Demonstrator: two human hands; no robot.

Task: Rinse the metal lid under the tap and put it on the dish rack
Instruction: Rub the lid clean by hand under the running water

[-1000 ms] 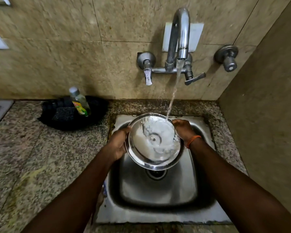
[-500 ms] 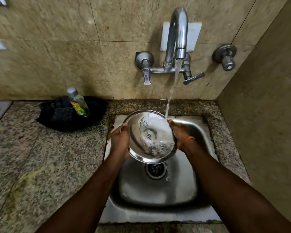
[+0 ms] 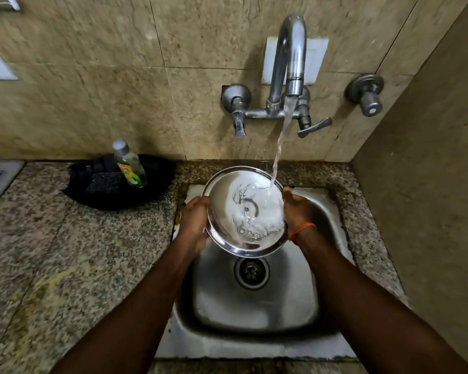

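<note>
A round metal lid [image 3: 222, 211] is held over the steel sink [image 3: 254, 314], tilted with its hollow side facing me. My left hand [image 3: 193, 222] grips its left rim and my right hand [image 3: 296, 209], with an orange thread at the wrist, grips its right rim. Water runs from the chrome tap [image 3: 291, 58] on the wall and strikes the upper right of the lid, swirling inside it. No dish rack is in view.
A black tray [image 3: 106, 190] with a scrub pad and a clear bottle of green liquid [image 3: 130, 166] sits on the granite counter [image 3: 65, 265] left of the sink. The drain [image 3: 251, 271] lies below the lid. A tiled wall closes the right side.
The lid has shifted slightly up and toward the wall, and it is tilted more steeply under the stream. Both hands keep their hold on the rim.
</note>
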